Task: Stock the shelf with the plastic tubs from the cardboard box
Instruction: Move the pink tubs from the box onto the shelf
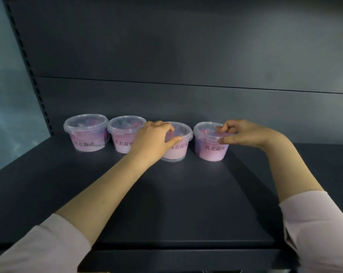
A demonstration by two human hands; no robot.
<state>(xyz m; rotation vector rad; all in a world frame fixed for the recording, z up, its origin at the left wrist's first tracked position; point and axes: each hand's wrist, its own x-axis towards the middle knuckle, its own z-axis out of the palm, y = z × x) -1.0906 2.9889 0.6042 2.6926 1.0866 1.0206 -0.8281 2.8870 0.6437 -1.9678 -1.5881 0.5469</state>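
**Risks**
1. Tub 3 (pixel 178 148) sits slightly forward of the row. The left hand (pixel 155 136) hides the gap to tub 2 (pixel 121 134), so a push to the left could knock that neighbour or skew the line.
2. Both hands hold at lid level. In my judgement, lifting by the rim could pop a lid that is not fully snapped down.
3. A twist on letting go would turn a label off the front.

**Hands**
- The left hand is curled over the lid of tub 3, thumb on its near wall, grasping it.
- The right hand (pixel 243 134) pinches the near rim of tub 4 (pixel 210 148) between thumb and bent fingers.

**Location**
- 4 tubs stand upright in 1 row toward the back of the dark shelf (pixel 166 194), with tub 1 (pixel 86 134) at far left.
- The cardboard box is not in view.

**Appearance**
- The tubs are clear plastic with clear lids.
- The contents are pink and purple.
- Dark printed characters face front.
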